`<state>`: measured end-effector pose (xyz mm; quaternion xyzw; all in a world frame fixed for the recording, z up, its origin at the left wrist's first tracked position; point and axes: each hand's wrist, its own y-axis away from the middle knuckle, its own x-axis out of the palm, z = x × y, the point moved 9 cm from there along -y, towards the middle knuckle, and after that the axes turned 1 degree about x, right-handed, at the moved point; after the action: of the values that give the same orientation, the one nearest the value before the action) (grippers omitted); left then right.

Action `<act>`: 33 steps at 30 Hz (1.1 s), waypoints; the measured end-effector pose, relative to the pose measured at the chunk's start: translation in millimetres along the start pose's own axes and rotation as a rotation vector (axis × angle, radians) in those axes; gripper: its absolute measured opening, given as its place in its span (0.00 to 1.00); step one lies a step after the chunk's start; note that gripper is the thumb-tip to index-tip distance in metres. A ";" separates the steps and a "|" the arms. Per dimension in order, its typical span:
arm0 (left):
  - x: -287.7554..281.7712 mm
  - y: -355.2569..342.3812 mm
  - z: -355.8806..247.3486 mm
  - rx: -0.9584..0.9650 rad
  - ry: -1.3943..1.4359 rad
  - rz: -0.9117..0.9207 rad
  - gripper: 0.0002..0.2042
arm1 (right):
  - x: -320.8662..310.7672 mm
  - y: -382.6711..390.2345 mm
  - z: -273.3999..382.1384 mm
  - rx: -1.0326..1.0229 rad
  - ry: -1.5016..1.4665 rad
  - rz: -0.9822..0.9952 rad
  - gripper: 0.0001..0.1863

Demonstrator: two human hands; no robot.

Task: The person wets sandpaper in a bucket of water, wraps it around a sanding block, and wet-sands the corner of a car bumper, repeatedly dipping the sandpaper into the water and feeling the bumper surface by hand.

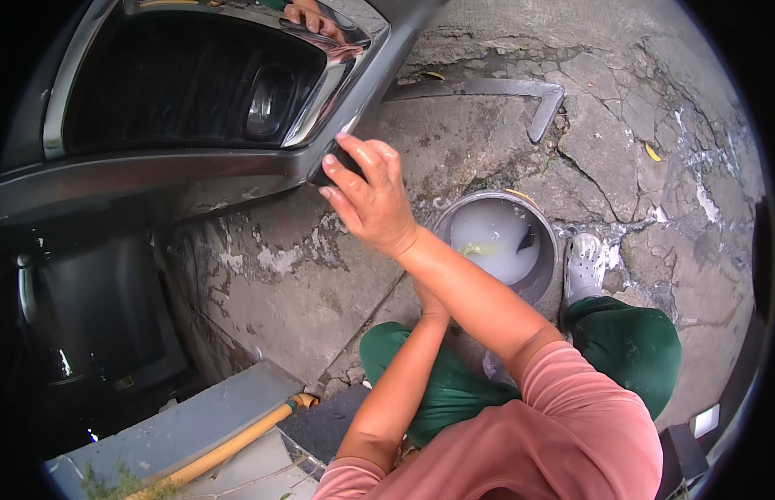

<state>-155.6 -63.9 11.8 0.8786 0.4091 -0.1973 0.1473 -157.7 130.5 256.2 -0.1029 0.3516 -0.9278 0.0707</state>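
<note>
My right hand [367, 193] reaches up and to the left, its fingers bent over a dark pad [347, 160] that looks like a sponge. The pad meets the lower corner of a dark grey vehicle [229, 177], beside its chrome trim [311, 125]. The trim mirrors a hand. My left forearm [401, 379] passes under the right one, which hides most of the left hand, fingers included. Right of the wrists stands a round grey bucket [541, 279] with cloudy whitish water [496, 237]. A dark piece and something pale green show in the water.
My shoe [584, 265], light and holed, stands right of the bucket on cracked concrete [608, 158]. An angled metal bar [487, 88] lies beyond. At the lower left run a grey ledge [212, 417] and a yellow pipe [229, 448]. A dark vehicle part [95, 308] fills the left.
</note>
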 end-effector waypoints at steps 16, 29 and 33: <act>6.2 -16.0 -61.1 -0.008 -0.448 0.129 0.20 | -17.7 -15.1 -14.0 0.094 0.114 0.004 0.23; 19.2 -5.9 -18.2 -0.087 -0.042 0.097 0.21 | -30.8 -31.1 -9.2 0.147 0.211 -0.017 0.23; -1.3 -17.6 -68.3 0.082 -0.302 -0.130 0.30 | -26.7 -11.1 8.7 0.186 0.063 0.080 0.24</act>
<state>-154.6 -25.1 70.7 0.8160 0.4297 -0.3529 0.1581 -130.4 138.6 266.2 -0.0526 0.2697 -0.9557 0.1057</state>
